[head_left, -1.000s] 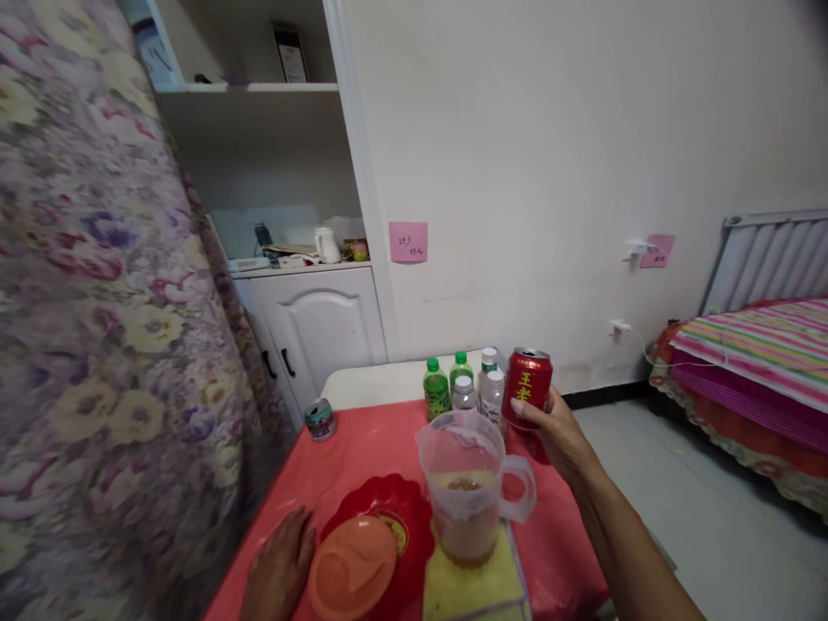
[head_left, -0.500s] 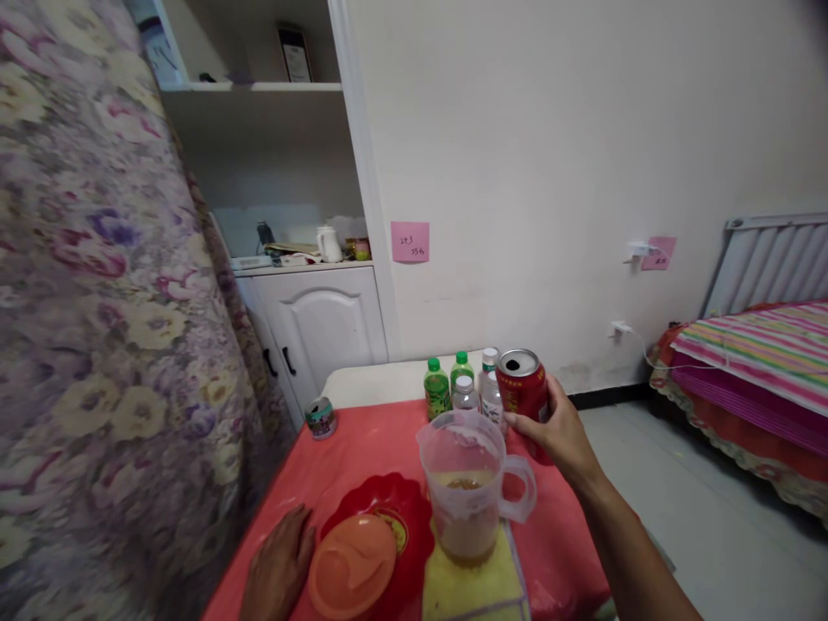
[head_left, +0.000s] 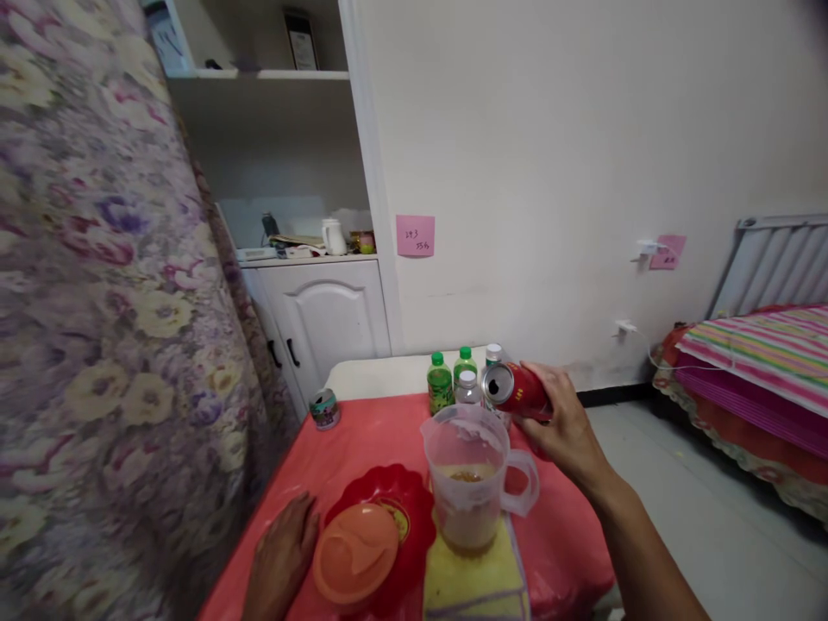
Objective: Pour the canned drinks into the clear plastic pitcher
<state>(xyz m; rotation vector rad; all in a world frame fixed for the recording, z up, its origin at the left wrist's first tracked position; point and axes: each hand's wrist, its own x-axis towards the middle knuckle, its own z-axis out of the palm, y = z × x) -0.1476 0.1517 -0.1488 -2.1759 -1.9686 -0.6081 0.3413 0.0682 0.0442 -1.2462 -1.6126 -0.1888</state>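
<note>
My right hand [head_left: 561, 423] is wrapped round a red drink can [head_left: 527, 390], tipped to the left so that its opened top faces the jug. Below the can stands a clear plastic measuring jug [head_left: 469, 492], with some brownish liquid low inside; its handle points right. No stream from the can shows. My left hand [head_left: 285, 548] lies flat on the red tablecloth. Beside it is a red scalloped plate [head_left: 419, 517], with an orange oval lidded box [head_left: 355, 556] on it.
Several small bottles [head_left: 440, 384] with green or white caps stand behind the jug. A small opened can [head_left: 324, 410] sits at the table's far left. Under the jug lies a yellow cloth [head_left: 475, 578]. A floral curtain [head_left: 116, 302] hangs at left.
My right hand has tilted the red can from nearly upright to lying over leftward, its opening turned toward the jug. My left hand stays in place on the tablecloth.
</note>
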